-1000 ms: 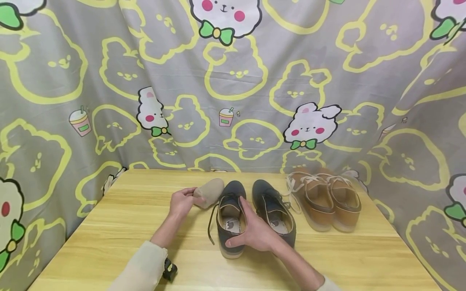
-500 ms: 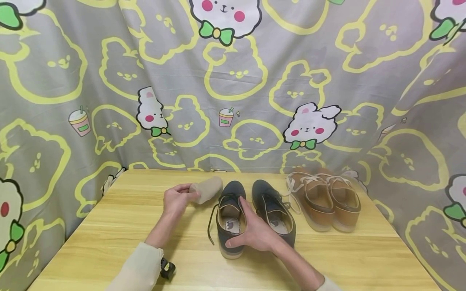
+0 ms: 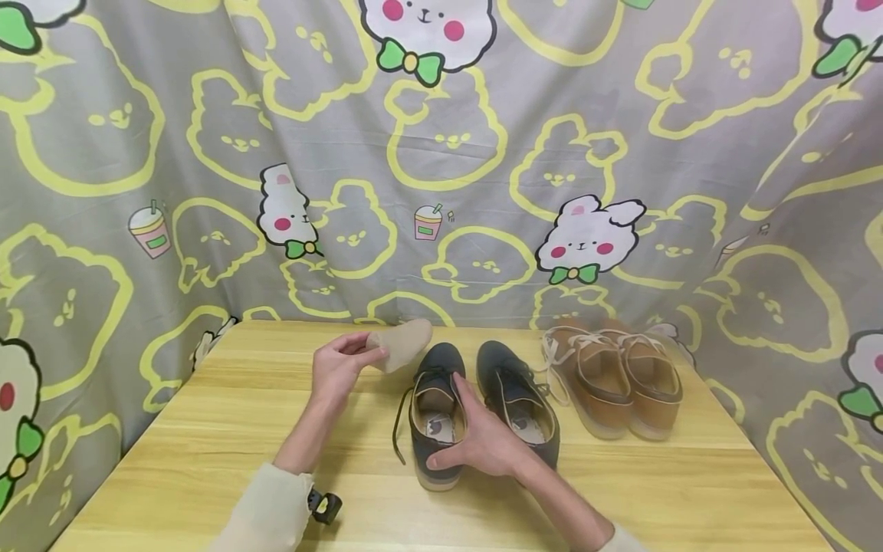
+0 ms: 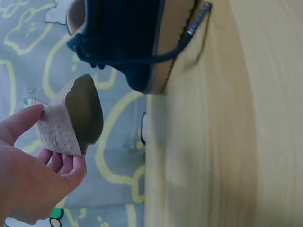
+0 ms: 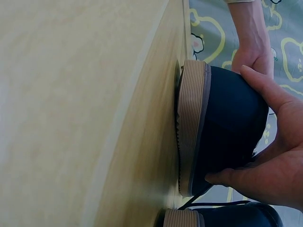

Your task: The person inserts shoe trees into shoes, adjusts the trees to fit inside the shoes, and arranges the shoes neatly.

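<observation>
In my left hand [image 3: 336, 366] a beige, toe-shaped shoe insert [image 3: 407, 343] is pinched between thumb and fingers. In the left wrist view the insert [image 4: 61, 127] is hollow with a speckled outer face, and it is raised off the table. It is just left of the toe of a navy lace-up shoe [image 3: 441, 359]. My right hand [image 3: 491, 441] grips that shoe around its heel, thumb on the near left side and fingers along the right side. The right wrist view shows the shoe's ridged tan sole [image 5: 190, 127] against the table. One dark lace [image 3: 398, 433] trails off its left side.
A matching navy shoe [image 3: 498, 359] stands close on the right. Farther right is a pair of brown shoes [image 3: 607, 414] with pale laces. A patterned curtain [image 3: 455, 115] rises behind the wooden table [image 3: 228, 429].
My left hand has pulled the insert slightly left, then raised it up and away toward the back, turning it. My right hand and the navy shoe have stayed in place.
</observation>
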The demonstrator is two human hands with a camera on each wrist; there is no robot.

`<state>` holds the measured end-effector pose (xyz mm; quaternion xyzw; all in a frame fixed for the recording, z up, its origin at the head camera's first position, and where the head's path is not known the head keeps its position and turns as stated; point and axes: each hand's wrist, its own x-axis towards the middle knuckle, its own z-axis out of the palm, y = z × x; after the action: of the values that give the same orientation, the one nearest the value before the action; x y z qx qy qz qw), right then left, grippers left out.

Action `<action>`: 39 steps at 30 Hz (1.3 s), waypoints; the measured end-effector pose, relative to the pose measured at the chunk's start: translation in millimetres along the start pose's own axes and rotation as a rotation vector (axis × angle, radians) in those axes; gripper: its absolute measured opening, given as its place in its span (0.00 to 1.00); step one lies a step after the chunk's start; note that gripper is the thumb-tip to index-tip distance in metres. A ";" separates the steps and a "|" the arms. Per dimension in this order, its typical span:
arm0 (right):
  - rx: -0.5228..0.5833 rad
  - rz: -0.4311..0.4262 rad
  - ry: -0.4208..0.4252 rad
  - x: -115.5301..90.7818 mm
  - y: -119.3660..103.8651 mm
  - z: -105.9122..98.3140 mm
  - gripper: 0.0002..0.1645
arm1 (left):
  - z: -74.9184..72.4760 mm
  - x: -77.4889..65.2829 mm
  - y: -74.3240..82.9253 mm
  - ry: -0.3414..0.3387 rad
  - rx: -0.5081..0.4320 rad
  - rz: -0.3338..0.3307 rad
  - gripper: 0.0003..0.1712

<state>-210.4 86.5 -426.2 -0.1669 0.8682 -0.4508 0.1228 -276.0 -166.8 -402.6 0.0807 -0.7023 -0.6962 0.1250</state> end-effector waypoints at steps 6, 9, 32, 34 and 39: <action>0.005 -0.001 -0.002 -0.1 -0.4 0.8 0.84 | 7.8 -6.0 7.5 -0.005 -0.037 0.058 0.25; 0.005 0.001 0.001 0.2 -0.6 0.5 0.84 | 12.6 -9.9 12.6 -0.022 -0.029 0.082 0.25; 0.011 -0.006 0.006 1.6 -0.5 0.9 0.84 | 45.2 -38.2 31.4 -0.045 -0.221 0.103 0.24; 0.000 -0.003 0.007 1.4 -1.0 0.3 0.84 | 45.5 -38.7 30.6 -0.044 -0.222 0.100 0.25; -0.042 0.016 0.011 -0.6 -5.2 -2.7 0.84 | 43.6 -41.9 31.4 -0.041 -0.224 0.106 0.24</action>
<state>-209.9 85.9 -420.3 -0.1601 0.8794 -0.4327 0.1179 -246.7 -112.4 -373.9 0.0147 -0.6260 -0.7640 0.1555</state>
